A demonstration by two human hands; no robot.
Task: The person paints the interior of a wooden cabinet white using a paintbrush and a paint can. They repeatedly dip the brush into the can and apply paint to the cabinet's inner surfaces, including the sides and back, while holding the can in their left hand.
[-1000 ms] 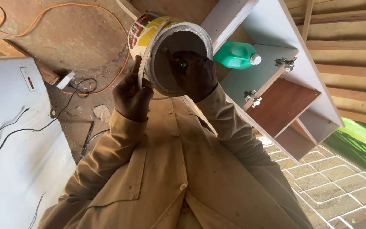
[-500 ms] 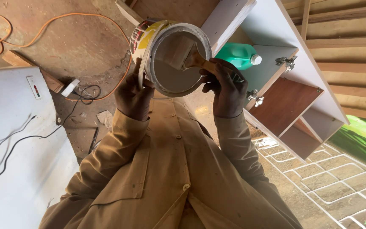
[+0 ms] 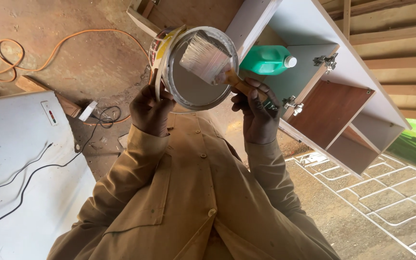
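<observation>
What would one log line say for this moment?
left hand: holding paint tin | right hand: holding paintbrush over tin mouth | nearby: green jug, white cabinet

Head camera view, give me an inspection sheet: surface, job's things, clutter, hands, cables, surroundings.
Surface: bare dirt floor; white flat panel lying on it.
Job's things: round metal paint tin tilted toward the camera; wooden-handled flat brush, bristles whitish, over the tin's mouth.
Clutter: green plastic jug inside the cabinet; wood offcut.
Hands: left hand grips the tin; right hand grips the brush handle.
Cables: orange cord; black cable.
Surroundings: white open cabinet; wire mesh.
</observation>
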